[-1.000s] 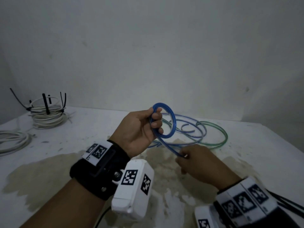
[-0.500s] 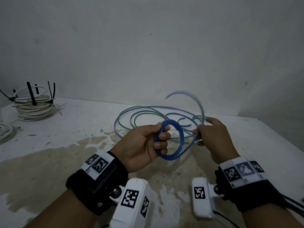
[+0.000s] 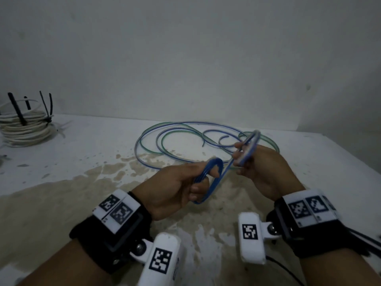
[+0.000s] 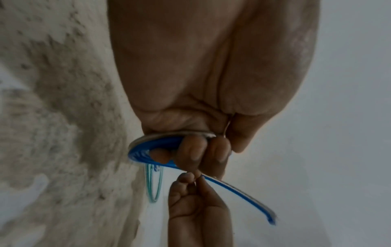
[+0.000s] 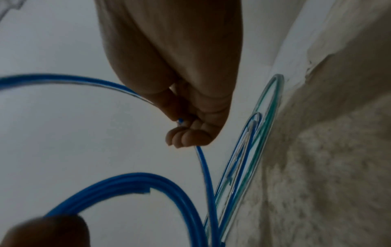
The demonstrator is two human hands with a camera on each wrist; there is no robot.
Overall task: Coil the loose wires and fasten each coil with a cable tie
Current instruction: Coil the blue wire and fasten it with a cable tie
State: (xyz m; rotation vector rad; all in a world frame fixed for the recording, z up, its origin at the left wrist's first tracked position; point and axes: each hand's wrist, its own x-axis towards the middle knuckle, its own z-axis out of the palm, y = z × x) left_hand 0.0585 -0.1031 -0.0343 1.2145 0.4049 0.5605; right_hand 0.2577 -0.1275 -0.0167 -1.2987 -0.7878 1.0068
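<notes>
My left hand [image 3: 185, 182] grips a small coil of blue wire [image 3: 214, 172] above the table, fingers curled through the loops; the coil [image 4: 148, 150] shows the same in the left wrist view. My right hand [image 3: 253, 159] pinches the free run of the same blue wire [image 3: 249, 145] just right of the coil and holds it in a raised arc. In the right wrist view the strand [image 5: 203, 163] leaves my curled fingers. Loose blue and green wire loops [image 3: 185, 139] lie on the table behind both hands.
A white cable coil [image 3: 24, 126] bound with black cable ties [image 3: 18, 110] sits at the far left by the wall. The white table [image 3: 82, 153] is stained brown in the middle. Black cables [image 3: 369, 238] trail past my right wrist.
My right hand has swung from low near the table up and around, carrying the free wire over into another loop. The left hand's coil has tilted edge-on. The view shifted left.
</notes>
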